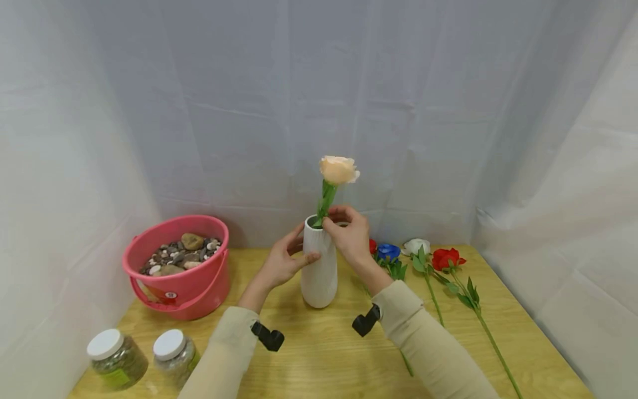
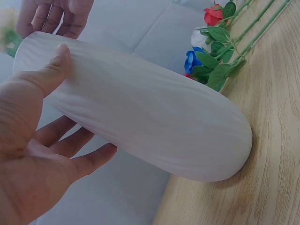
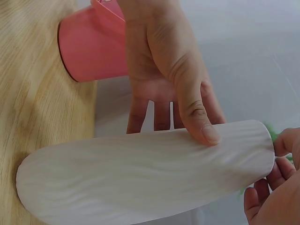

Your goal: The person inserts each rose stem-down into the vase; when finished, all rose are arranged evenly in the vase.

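A white ribbed vase (image 1: 319,277) stands upright on the wooden table, its base on the tabletop. My left hand (image 1: 283,262) holds it near the top, thumb on the front and fingers around the far side; the left wrist view shows this grip on the vase (image 2: 154,112) closely. A peach rose (image 1: 339,170) rises above the mouth with its lower stem inside, hidden by the walls. At the rim, my right hand (image 1: 351,235) pinches the leafy green stem (image 1: 324,202) between thumb and fingers. In the right wrist view, its fingertips (image 3: 283,143) are beside the rim.
Right of the vase lie artificial roses: a blue one (image 1: 388,252), a white one (image 1: 417,246), a red one (image 1: 447,259) and another red bloom partly hidden. On the left stand a pink bucket (image 1: 199,293) of stones and two white-lidded jars (image 1: 118,359). Pale sheeting encloses the table.
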`<move>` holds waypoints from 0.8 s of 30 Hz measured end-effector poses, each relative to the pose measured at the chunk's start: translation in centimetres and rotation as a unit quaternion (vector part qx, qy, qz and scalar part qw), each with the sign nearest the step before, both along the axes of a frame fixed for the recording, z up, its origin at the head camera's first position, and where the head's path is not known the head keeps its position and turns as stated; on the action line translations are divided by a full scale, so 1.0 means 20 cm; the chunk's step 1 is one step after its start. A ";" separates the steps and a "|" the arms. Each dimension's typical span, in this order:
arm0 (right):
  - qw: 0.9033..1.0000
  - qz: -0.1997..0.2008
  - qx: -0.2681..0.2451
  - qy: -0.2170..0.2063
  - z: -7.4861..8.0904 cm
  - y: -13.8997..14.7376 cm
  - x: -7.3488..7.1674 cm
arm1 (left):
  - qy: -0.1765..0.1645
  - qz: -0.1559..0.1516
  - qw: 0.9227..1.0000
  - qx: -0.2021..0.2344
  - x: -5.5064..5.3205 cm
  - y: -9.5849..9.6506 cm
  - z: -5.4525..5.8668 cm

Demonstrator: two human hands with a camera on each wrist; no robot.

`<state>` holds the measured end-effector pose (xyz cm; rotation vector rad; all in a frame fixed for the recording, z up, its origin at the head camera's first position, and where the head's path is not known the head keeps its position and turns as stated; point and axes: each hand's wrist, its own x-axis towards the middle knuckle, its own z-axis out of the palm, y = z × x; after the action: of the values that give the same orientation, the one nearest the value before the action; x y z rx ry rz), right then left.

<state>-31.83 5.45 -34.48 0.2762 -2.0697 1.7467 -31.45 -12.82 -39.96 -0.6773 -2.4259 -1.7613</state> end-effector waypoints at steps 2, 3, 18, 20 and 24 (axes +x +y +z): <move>1.000 -0.001 -0.003 0.002 0.00 0.00 0.01 | 0.002 0.001 1.000 -0.001 0.00 0.00 0.00; 1.000 -0.001 -0.004 0.003 0.00 0.00 0.01 | 0.002 0.001 1.000 -0.001 -0.01 0.00 0.00; 0.999 -0.032 -0.025 -0.010 0.02 0.17 0.01 | -0.014 0.016 1.000 -0.012 0.01 0.00 0.01; 0.999 -0.033 -0.032 -0.022 0.01 0.24 0.01 | -0.017 0.019 1.000 -0.015 0.01 0.00 0.02; 0.998 -0.034 -0.033 -0.052 -0.01 0.37 0.02 | -0.018 0.023 0.999 -0.024 0.01 0.00 0.02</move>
<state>-31.50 12.78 -34.59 0.0951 -2.0633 1.8186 -31.31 -12.78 -39.51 -0.5936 -2.4924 -1.7189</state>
